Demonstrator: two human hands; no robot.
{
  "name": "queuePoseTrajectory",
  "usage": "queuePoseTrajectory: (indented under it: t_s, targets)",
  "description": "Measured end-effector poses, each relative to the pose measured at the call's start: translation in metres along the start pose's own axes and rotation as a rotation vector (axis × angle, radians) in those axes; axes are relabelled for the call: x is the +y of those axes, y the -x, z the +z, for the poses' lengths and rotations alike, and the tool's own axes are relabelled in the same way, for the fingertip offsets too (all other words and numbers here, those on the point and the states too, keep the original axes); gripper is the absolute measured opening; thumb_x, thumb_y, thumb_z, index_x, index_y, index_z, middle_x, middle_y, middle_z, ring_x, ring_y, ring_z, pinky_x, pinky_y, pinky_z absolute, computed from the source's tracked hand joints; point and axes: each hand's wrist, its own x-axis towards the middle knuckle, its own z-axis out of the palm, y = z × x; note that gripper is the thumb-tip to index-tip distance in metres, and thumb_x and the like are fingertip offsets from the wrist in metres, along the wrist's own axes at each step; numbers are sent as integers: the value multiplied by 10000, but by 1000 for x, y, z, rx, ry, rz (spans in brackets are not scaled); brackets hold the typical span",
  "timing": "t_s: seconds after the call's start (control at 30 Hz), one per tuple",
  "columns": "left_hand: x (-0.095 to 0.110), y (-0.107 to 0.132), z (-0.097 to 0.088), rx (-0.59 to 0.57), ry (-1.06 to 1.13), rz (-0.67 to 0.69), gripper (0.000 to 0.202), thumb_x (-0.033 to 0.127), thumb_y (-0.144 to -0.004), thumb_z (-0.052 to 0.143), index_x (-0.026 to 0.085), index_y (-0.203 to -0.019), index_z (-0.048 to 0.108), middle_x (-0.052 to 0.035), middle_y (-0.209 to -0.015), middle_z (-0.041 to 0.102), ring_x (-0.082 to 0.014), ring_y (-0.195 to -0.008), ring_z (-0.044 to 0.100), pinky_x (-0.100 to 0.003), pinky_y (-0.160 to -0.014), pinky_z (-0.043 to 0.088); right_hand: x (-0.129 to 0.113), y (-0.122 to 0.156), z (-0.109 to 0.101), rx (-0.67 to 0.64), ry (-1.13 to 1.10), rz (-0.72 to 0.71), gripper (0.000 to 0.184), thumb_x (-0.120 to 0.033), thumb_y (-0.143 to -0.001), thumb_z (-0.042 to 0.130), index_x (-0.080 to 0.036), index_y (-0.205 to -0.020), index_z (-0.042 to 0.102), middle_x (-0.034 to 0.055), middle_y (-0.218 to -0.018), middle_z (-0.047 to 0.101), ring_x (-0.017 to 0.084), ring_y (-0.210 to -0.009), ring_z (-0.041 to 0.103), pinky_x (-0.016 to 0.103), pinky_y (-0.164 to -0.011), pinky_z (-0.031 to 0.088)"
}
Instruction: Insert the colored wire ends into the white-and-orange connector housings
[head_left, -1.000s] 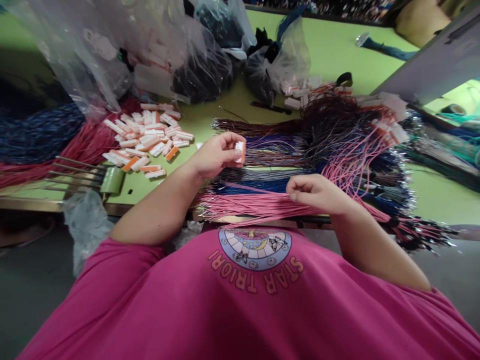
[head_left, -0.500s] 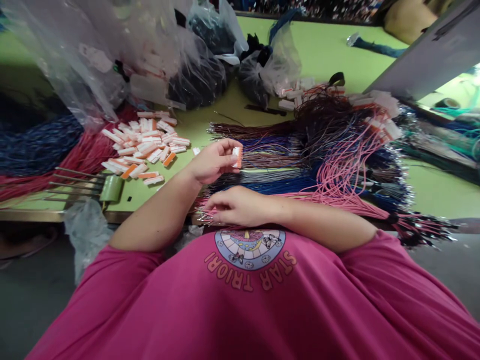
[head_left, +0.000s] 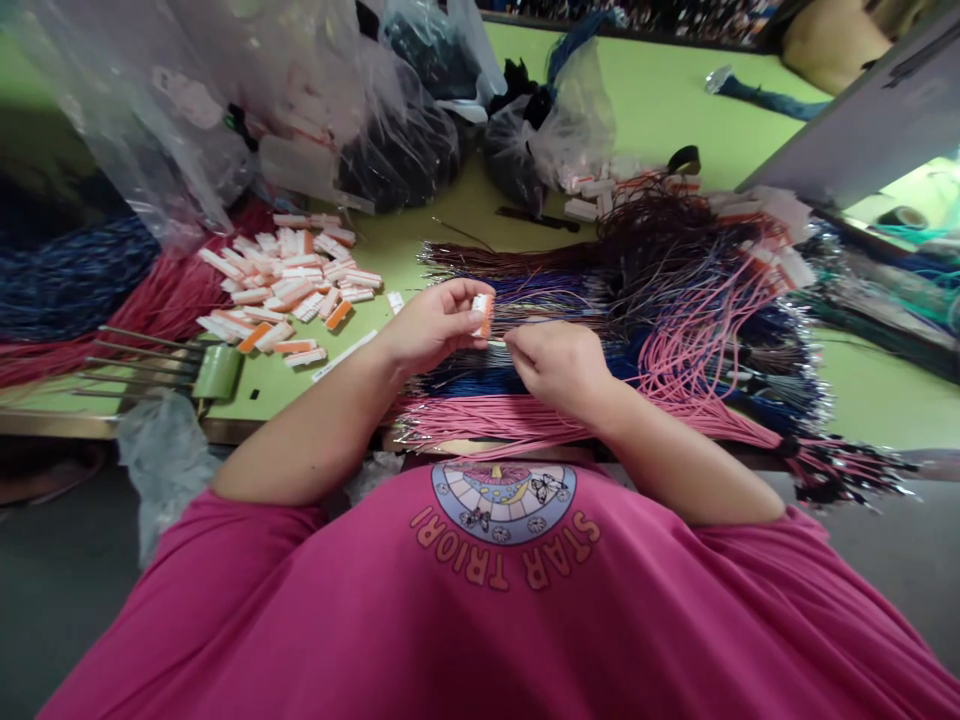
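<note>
My left hand (head_left: pixel 442 322) pinches a white and orange connector housing (head_left: pixel 482 314) between thumb and fingers, above the rows of wires. Close on its right, my right hand (head_left: pixel 562 365) is closed in a pinch on a thin wire (head_left: pixel 498 343), whose tip points toward the housing. Most of that wire is hidden by the fingers. Beneath both hands lie sorted bundles of wires, with pink wires (head_left: pixel 480 420) nearest my body and brown wires (head_left: pixel 510 258) farthest away. A pile of loose white and orange housings (head_left: pixel 292 275) lies left of my left hand.
A green cylinder with metal rods (head_left: pixel 217 372) sits at the table's left front edge. Red wires (head_left: pixel 180 285) and dark blue wires (head_left: pixel 82 285) lie farther left. Plastic bags (head_left: pixel 405 150) stand at the back. A grey post (head_left: pixel 847 110) rises at the right.
My right hand has moved up and right, from the pink wire ends to beside the connector housing. My left hand still holds the housing, almost unmoved.
</note>
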Motion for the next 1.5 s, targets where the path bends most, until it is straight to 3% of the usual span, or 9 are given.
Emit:
queuePoseTrajectory:
  t_s: [0.27,0.43,0.53,0.63,0.9,1.1,1.3,1.4,1.5]
  targets:
    - [-2,0,2,24,-74,34,440,123,-652,832,173,-1011,583,69,-746,612,-73,-625,621,-227,-610,565,-1,-2,-7,-78,32,6,349,-245,-1033,401,-169,-1001,740,110,-906,762,207,-783,611,348,-668,241]
    - [-2,-1,0,-16,-74,65,472,140,-635,845,173,-1028,586,66,-741,623,-82,-614,625,-234,-600,564,6,-9,-6,-158,-381,14,310,-273,-997,446,-174,-825,685,43,-801,708,147,-699,529,311,-681,288]
    - [-2,-1,0,-22,-73,71,478,137,-636,839,172,-1043,591,64,-754,627,-73,-608,615,-226,-599,557,12,-14,-4,-162,-733,81,244,-213,-904,474,-183,-723,636,-6,-693,630,122,-676,517,282,-705,353]
    - [-3,0,1,-28,-86,84,469,130,-638,825,172,-1043,591,62,-760,621,-69,-612,607,-225,-602,555,16,-18,-4,-177,-947,114,205,-170,-802,482,-191,-649,617,-33,-630,579,109,-648,496,274,-700,376]
    - [-7,-3,-2,-79,-99,136,474,174,-645,874,177,-1029,595,60,-740,630,-70,-585,597,-213,-576,528,16,-18,-3,-343,-1229,298,174,-179,-741,526,-193,-599,624,-75,-460,409,72,-462,309,267,-488,207]
    - [-10,-1,-1,-51,-196,205,457,159,-631,876,188,-998,605,61,-729,649,-90,-590,631,-233,-593,542,9,-22,4,-301,-1530,431,103,-188,-627,573,-193,-524,568,-80,-409,362,50,-398,239,230,-408,130]
    - [-17,-2,-1,16,-292,222,429,168,-635,861,182,-983,610,54,-739,657,-84,-597,627,-224,-593,545,-3,-24,12,-231,-1589,468,87,-182,-623,585,-189,-539,563,-85,-400,367,39,-377,231,208,-380,132]
    - [-19,-6,-8,38,-329,245,452,262,-683,886,182,-1033,611,37,-780,657,-91,-618,628,-233,-593,552,-4,-24,13,-210,-1612,451,101,-218,-657,629,-189,-571,586,-90,-399,360,39,-381,228,210,-387,142]
    - [-24,-6,-12,-16,-392,350,555,534,-833,800,198,-1227,601,-50,-976,717,-167,-790,714,-306,-672,611,6,-16,-3,-206,-1616,345,161,-292,-693,726,-175,-625,639,-96,-418,357,32,-403,236,211,-411,150]
